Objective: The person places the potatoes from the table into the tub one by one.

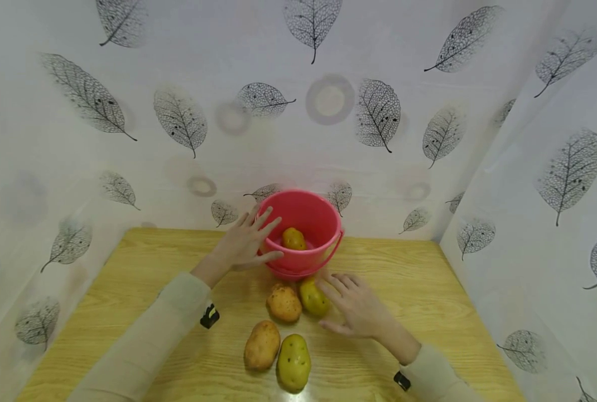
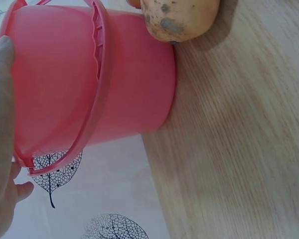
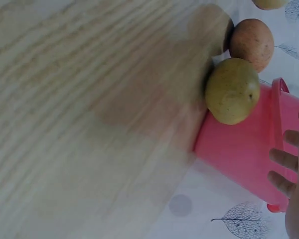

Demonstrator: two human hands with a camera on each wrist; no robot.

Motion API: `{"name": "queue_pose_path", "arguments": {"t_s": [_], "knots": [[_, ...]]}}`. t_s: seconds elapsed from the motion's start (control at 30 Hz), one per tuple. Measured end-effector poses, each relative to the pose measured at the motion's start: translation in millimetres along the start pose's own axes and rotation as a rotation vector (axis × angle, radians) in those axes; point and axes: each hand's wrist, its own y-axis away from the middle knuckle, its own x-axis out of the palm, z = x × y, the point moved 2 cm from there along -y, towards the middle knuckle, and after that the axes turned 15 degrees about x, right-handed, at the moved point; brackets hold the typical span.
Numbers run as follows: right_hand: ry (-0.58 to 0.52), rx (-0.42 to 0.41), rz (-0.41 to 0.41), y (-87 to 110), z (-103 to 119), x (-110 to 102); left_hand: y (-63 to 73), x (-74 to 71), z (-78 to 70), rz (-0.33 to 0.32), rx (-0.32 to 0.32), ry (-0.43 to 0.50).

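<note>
A pink bucket (image 1: 298,262) stands upright near the back of the table, its handle hanging down at the front. One potato (image 1: 294,239) lies inside it. My left hand (image 1: 243,243) is at the bucket's left rim with its fingers spread, and a fingertip shows by the rim in the left wrist view. My right hand (image 1: 356,304) hovers with extended fingers just right of a greenish potato (image 1: 313,297) in front of the bucket, holding nothing. Beside that one lies a brown potato (image 1: 284,303). Nearer to me are another brown potato (image 1: 262,345) and a green potato (image 1: 294,363).
The wood-grain table (image 1: 404,279) ends at the back against a white sheet (image 1: 258,139) printed with leaves. That sheet also hangs along both sides. Dark wrist devices sit at each sleeve.
</note>
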Motion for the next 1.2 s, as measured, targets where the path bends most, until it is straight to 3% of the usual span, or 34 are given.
{"name": "queue_pose_path", "arguments": {"t_s": [0.43,1.2], "knots": [[0.014,0.005,0.098,5.6,4.4,26.9,0.4,-0.3,-0.7,-0.016,0.009,0.014],[0.063,0.0,0.215,-10.3,4.8,44.2,-0.2,0.9,0.3,-0.026,0.014,0.007]]}}
